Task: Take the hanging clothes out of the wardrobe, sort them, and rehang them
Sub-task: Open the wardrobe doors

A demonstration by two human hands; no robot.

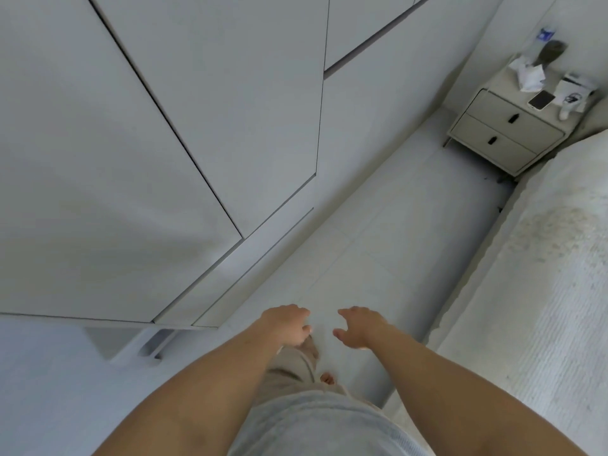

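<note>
A pale bedroom: tiled floor (388,232) running between a closed white wardrobe (158,136) and the edge of a bed (539,291), with a 2-drawer nightstand (506,133) in the far corner. We hold our left hand (288,324) and right hand (360,325) out over the floor, fingers loosely spread, gripping nothing. The hanging clothes are out of sight, presumably behind the shut doors, so the task looks barely begun. We expect soft, light garments that slip off hangers easily; they are best lifted by the hanger hooks, several at once, after a door edge is pulled open.
</note>
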